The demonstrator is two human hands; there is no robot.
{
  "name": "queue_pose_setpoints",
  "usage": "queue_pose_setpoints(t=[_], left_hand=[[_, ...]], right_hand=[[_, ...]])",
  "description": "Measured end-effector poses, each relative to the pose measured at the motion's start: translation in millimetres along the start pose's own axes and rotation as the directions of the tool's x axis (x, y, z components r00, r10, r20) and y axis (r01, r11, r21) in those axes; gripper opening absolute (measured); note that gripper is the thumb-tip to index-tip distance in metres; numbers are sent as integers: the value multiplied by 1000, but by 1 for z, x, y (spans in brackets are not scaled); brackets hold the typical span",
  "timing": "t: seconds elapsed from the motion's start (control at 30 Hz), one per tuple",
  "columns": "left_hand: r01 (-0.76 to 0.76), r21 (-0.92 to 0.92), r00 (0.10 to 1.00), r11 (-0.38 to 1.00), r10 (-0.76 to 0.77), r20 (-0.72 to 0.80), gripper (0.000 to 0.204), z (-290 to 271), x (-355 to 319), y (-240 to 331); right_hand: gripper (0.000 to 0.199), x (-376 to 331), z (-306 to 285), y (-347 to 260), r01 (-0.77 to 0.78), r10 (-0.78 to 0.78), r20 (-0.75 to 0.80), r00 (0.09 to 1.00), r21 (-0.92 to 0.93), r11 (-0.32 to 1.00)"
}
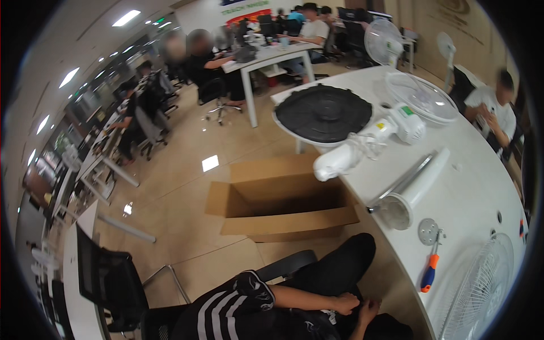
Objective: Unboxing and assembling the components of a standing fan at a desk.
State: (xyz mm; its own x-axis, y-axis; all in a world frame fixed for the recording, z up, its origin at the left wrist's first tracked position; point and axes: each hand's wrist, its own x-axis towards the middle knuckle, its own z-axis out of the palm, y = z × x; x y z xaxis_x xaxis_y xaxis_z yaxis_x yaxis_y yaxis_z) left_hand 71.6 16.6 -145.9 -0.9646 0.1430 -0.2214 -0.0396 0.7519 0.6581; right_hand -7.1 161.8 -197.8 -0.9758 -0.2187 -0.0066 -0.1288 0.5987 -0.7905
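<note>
Black cloth fills the lower middle of the view, where the left hand (346, 304) and the right hand (368, 311) meet in the person's lap. The left hand is curled with its fingers closed toward a small pale item (330, 313) tucked between the hands; what that item is cannot be told, nor whether the hand truly grips it. The right hand lies just beside the left, touching or nearly so, its fingers bent; whether it has hold of anything cannot be told.

Up and to the right of the hands runs the white tabletop (476, 192). Nearest on it lies a screwdriver (428, 273) with an orange and blue handle, and just above that a small round metal plate (428, 230). Right of the screwdriver sits a white fan grille (481, 283). Farther up from the hands lie a white fan pole (412, 190), a white fan motor unit (368, 144) and a round black fan base (323, 112).

Above the hands, on the floor beside the tabletop, stands an open cardboard box (283, 204). To the left of the hands is a black office chair (110, 283).
</note>
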Motion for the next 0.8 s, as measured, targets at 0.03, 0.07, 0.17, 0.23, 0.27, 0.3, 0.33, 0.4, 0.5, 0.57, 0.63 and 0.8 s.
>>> queue_pose_setpoints(t=[0.03,0.07,0.17,0.23,0.27,0.3,0.33,0.4,0.5,0.57,0.63,0.8], left_hand=[[-34,2,997,999,35,-74,24,3,-4,-1],[-55,6,990,998,56,-132,23,5,-8,-2],[-72,-50,984,996,62,-169,20,13,-21,-3],[-108,-65,962,992,88,-258,17,18,-31,-5],[-142,-70,965,987,122,-231,18,19,-33,-7],[-169,-79,969,982,151,-198,19,19,-33,-9],[-179,-73,959,981,158,-236,21,20,-34,-11],[-171,-71,961,983,151,-230,20,18,-33,-16],[-144,-96,972,985,123,-201,19,13,-30,-19],[-107,-125,976,986,81,-200,21,13,-31,-20],[-41,-198,980,979,1,-201,22,13,-31,-19],[-179,-172,953,969,127,-274,28,9,-17,-28]], right_hand=[[20,-1,1,2,65,-68,-38,997,-83,994],[20,-3,2,3,93,-95,-20,995,-76,993],[24,3,3,10,120,-118,21,993,-219,968],[33,19,6,17,104,-99,31,995,-244,964],[33,30,8,21,132,-123,52,991,-242,961],[38,42,12,25,110,-79,121,990,-275,955],[44,55,15,30,88,-30,186,982,-311,946],[49,75,21,41,-14,144,401,905,-311,950],[52,83,30,57,-111,342,592,730,-391,914],[50,79,38,62,-43,257,516,817,-389,920],[48,78,44,61,-19,216,458,863,-397,918],[44,96,53,38,-36,203,384,901,-401,915]])
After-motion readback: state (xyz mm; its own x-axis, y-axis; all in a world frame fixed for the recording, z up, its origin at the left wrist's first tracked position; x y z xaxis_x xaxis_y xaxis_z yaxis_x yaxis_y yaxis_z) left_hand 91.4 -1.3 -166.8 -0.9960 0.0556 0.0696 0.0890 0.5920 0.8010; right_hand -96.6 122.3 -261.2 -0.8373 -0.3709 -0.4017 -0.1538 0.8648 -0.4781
